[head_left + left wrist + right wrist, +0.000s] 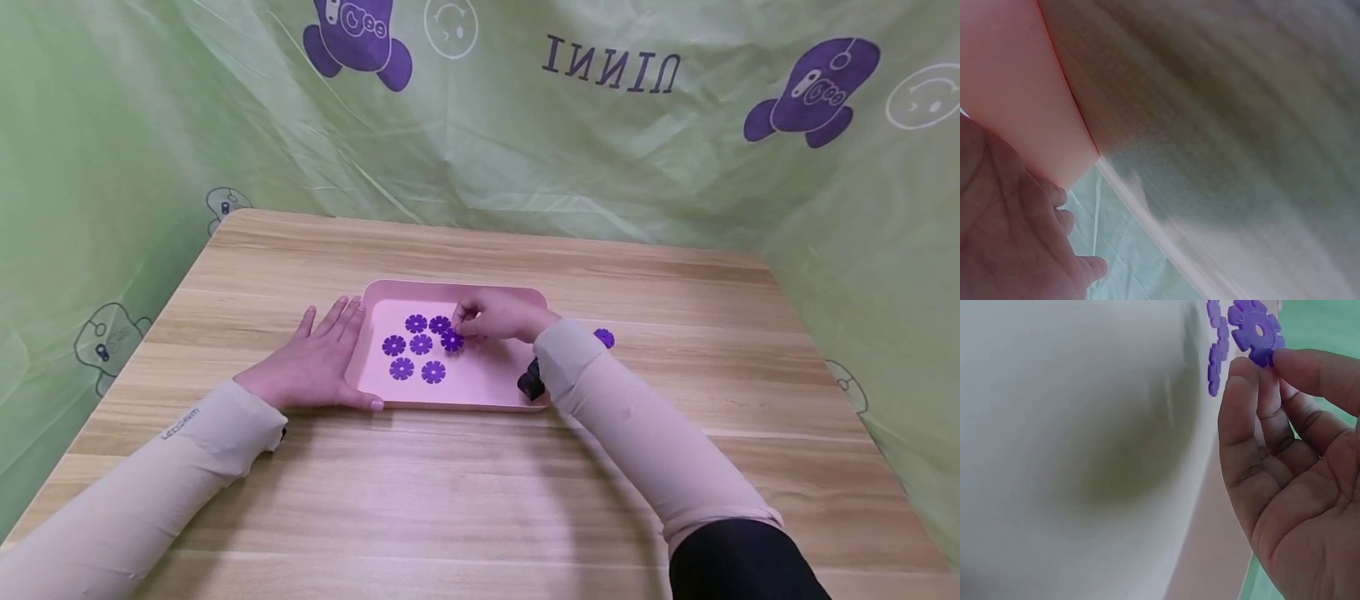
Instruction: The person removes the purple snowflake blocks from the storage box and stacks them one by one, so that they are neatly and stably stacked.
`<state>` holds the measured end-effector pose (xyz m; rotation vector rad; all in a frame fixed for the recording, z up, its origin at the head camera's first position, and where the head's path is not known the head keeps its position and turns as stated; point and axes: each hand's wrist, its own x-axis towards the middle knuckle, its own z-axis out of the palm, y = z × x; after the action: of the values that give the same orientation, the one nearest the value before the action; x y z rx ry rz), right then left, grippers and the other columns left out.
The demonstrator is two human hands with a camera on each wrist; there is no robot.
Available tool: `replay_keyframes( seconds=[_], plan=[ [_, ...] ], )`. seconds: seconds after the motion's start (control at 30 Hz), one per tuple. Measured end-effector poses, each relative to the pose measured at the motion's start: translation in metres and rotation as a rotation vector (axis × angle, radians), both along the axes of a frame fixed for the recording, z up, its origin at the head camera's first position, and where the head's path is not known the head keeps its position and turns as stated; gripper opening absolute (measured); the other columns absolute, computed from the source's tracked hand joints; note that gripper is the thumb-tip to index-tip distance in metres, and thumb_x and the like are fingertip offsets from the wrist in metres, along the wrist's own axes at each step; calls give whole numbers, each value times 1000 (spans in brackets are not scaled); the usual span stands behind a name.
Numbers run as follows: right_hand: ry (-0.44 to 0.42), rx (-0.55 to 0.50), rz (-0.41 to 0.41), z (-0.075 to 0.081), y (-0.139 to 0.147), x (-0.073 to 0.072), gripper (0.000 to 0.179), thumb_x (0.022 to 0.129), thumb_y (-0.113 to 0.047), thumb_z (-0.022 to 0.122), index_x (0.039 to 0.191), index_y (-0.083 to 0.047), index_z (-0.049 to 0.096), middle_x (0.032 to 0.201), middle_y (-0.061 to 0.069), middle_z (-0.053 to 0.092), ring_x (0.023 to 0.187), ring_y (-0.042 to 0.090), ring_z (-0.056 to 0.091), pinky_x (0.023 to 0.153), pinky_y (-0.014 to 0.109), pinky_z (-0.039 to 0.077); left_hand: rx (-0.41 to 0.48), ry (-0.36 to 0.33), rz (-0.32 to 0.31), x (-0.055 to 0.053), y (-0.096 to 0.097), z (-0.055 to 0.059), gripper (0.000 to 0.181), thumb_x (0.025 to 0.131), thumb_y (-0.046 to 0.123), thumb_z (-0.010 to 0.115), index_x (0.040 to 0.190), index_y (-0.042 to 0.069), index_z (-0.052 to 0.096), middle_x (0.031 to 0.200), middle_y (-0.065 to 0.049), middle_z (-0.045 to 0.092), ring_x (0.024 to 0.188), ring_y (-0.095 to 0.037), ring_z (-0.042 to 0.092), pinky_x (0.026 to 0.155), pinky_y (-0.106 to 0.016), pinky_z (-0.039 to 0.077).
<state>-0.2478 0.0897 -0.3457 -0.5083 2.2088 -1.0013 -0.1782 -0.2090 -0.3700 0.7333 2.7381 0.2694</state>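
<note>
Purple notched disc (1257,330) sits pinched between thumb and fingertips of the right hand (498,317), over the pink tray (487,382); the left hand (322,358), fingers spread, touches the tray's left end. Six more discs (421,343) lie inside; another purple piece (604,337) rests right of it on the wooden table (450,500).

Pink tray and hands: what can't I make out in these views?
Head view: part of the right end of the pink tray, hidden by the right sleeve.
Left wrist view: part of the left hand, cut off by left and bottom edges.
Right wrist view: one unheld purple piece, cut off by top edge.
</note>
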Motion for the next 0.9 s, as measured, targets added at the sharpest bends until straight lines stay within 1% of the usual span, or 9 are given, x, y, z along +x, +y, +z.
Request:
replay_keyframes(
  seconds=[0.17,0.33,0.4,0.53,0.63,0.73,0.9],
  plan=[
    [0,4,-18,4,8,0,6,101,-2,61,101,0,66,97,9,68,91,22,65,85,33,58,-1,0,-1,-1,1,1,148,72,88,65,159,-12,-1,168,-29,-4,155,-44,-7,120,-65,-8],
    [59,77,-31,6,18,-1,5,101,-8,64,102,-4,68,97,6,70,91,20,67,84,30,57,-3,0,2,-1,1,2,148,72,88,65,159,-13,0,168,-29,-4,155,-44,-7,120,-65,-9],
    [74,88,-34,6,21,-1,6,101,-9,64,102,-5,69,97,5,70,91,19,68,84,30,57,-3,-2,3,-1,1,2,148,72,88,65,159,-12,0,168,-28,-4,155,-44,-7,120,-65,-9],
    [60,42,-45,6,28,-1,7,101,-6,62,103,-1,67,99,9,70,93,22,67,85,32,58,1,-4,5,-1,1,1,149,72,89,64,159,-12,-1,169,-28,-5,155,-43,-7,120,-65,-9],
    [45,20,-68,7,34,-1,8,102,-5,61,104,1,67,99,10,70,96,26,67,86,35,58,2,-4,5,0,1,1,149,72,89,64,159,-12,-1,169,-28,-5,155,-44,-7,120,-65,-10],
    [45,6,-89,10,40,-1,9,101,-4,60,105,1,67,99,9,70,97,26,66,86,35,58,3,-4,3,0,1,2,148,72,88,65,159,-12,-1,168,-28,-5,155,-44,-7,119,-65,-10],
    [51,-21,-107,13,50,-1,9,100,-3,61,105,2,66,98,9,69,94,26,65,83,34,57,-1,-5,8,1,2,2,147,73,86,66,159,-12,0,169,-28,-4,155,-44,-6,119,-65,-9]
  ],
)
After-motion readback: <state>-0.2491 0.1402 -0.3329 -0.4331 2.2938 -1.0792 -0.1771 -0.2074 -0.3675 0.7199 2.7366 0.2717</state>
